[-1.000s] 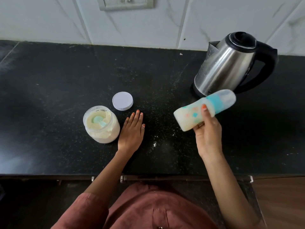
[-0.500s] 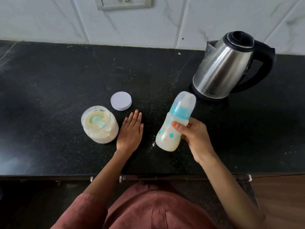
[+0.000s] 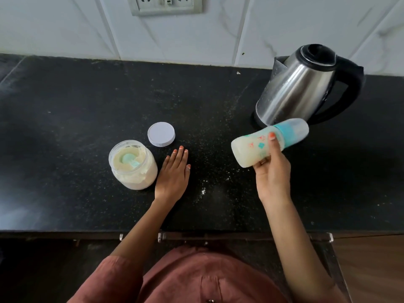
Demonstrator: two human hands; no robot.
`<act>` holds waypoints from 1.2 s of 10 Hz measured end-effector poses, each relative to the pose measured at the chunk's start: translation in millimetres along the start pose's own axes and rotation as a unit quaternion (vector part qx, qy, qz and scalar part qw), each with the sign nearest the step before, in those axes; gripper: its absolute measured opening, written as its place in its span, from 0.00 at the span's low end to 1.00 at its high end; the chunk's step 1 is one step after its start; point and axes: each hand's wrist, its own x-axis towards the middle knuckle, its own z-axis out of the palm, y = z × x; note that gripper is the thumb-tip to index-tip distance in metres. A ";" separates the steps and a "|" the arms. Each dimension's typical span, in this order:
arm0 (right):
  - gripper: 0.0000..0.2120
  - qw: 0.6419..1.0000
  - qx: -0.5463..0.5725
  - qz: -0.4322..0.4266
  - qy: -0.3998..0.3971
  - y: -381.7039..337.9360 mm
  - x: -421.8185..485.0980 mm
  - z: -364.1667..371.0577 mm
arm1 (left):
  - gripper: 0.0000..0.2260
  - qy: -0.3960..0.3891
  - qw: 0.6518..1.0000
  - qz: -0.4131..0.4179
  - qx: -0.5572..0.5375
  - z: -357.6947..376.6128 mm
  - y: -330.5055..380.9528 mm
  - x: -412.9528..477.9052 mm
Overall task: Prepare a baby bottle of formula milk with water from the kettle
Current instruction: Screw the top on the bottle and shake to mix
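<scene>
My right hand (image 3: pixel 272 171) grips a baby bottle (image 3: pixel 253 147) filled with milky liquid, held above the counter and tipped almost sideways, its teal collar and clear cap pointing right toward the kettle. The steel kettle (image 3: pixel 297 86) with a black lid and handle stands at the back right. My left hand (image 3: pixel 173 173) lies flat on the black counter (image 3: pixel 65 119), fingers together, holding nothing. Just left of it stands an open jar of formula powder (image 3: pixel 133 166) with a teal scoop lying in the powder. The jar's white lid (image 3: pixel 161 134) rests behind it.
Spilled powder specks dot the counter between my hands. A white tiled wall with a socket plate (image 3: pixel 166 4) runs along the back. The counter's front edge and drawer handles (image 3: pixel 160 236) are below, close to my rust-coloured clothing.
The bottle swung from tipped right to nearly upright over the counter half a second ago, then back up and right to a sideways tilt. My left hand stayed put.
</scene>
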 end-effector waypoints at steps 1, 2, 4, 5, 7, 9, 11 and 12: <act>0.14 0.991 -0.113 0.023 -0.072 11.3 -11.4 -2.1 | 0.22 -0.006 1.000 0.000 0.001 -0.9 0.6 0.2; 0.18 0.966 -0.224 0.029 -0.124 12.3 -17.8 -5.1 | 0.22 -0.007 1.000 -0.002 -0.003 -1.6 0.8 -0.7; 0.12 0.995 -0.075 0.026 -0.067 8.5 -9.6 -0.8 | 0.22 0.000 1.000 -0.001 -0.001 -1.1 0.9 -0.4; 0.17 0.954 -0.243 0.044 -0.169 13.8 -21.6 -5.8 | 0.22 -0.011 1.000 -0.003 -0.003 -1.9 0.3 -0.8; 0.12 0.999 -0.025 0.008 -0.044 1.6 -3.2 0.9 | 0.22 0.001 1.000 -0.003 -0.002 -0.6 0.6 -0.8; 0.17 0.953 -0.257 0.033 -0.159 16.2 -22.3 -6.1 | 0.22 -0.013 1.000 -0.007 -0.004 -1.9 0.6 -0.7; 0.11 0.998 -0.050 -0.008 -0.022 9.3 -7.1 3.1 | 0.22 -0.003 1.000 -0.002 -0.004 -1.8 1.3 -0.6; 0.18 0.975 -0.195 0.021 -0.107 21.5 -21.2 -1.1 | 0.22 -0.011 1.000 -0.003 -0.004 -2.8 0.4 -0.3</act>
